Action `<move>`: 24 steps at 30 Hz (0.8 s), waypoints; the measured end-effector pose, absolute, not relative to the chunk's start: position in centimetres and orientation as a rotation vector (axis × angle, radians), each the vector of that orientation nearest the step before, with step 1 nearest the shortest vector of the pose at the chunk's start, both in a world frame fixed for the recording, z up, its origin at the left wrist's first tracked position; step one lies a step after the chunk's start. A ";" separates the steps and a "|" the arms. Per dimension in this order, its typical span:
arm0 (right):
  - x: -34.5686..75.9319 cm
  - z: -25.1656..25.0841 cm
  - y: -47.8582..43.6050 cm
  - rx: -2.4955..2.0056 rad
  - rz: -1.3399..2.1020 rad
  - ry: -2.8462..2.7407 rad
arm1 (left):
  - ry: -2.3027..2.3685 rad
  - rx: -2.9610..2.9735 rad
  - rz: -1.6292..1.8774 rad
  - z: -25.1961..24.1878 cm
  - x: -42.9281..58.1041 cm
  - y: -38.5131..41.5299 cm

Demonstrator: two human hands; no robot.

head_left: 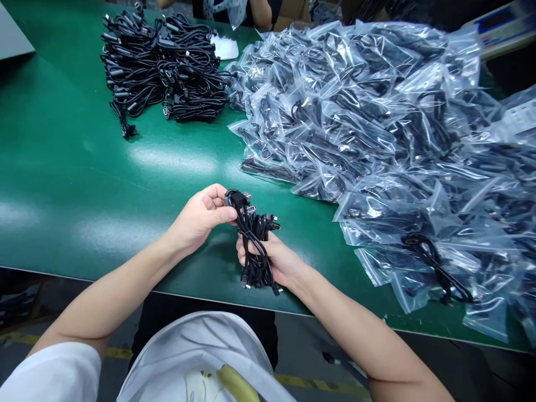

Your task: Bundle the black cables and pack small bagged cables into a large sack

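Several coiled black cables (256, 251) with metal plug ends are bunched together above the green table, close to its front edge. My right hand (276, 258) is wrapped round the bunch from below and the right. At its upper left end, my left hand (205, 215) pinches one looped cable (237, 202) between thumb and fingers. Part of the bunch hides the fingers of my right hand.
Across the green table (62, 145) lies a stack of bundled black cables (163, 67) at the back left. Clear plastic bags (355, 111) with cables inside are heaped over the right side. One unbagged cable (438, 268) rests on them. A co-worker's arm (262, 12) shows at the far edge.
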State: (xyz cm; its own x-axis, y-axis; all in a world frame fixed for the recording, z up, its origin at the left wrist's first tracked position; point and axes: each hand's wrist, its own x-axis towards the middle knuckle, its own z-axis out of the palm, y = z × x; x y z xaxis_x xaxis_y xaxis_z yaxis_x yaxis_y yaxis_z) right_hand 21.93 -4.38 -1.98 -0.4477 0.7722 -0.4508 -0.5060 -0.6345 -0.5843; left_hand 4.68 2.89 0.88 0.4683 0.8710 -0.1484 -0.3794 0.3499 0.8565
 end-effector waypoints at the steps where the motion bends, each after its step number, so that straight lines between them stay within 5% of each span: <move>1: 21.9 -1.9 -4.4 -0.902 2.127 -0.468 | 0.674 0.849 0.879 0.9 4.7 2.9; 24: 21.3 -0.5 -4.0 -1.114 1.562 -0.723 | 0.766 0.949 0.788 0.0 6.0 2.0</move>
State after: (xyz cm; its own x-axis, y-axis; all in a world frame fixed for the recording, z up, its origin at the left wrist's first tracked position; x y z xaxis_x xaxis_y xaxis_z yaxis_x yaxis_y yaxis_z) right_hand 21.29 -4.01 -0.48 -0.0295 0.9560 -0.2919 -0.3963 -0.2793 -0.8746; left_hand 6.05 2.00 -0.01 0.4950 0.8427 -0.2117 -0.2346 0.3642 0.9013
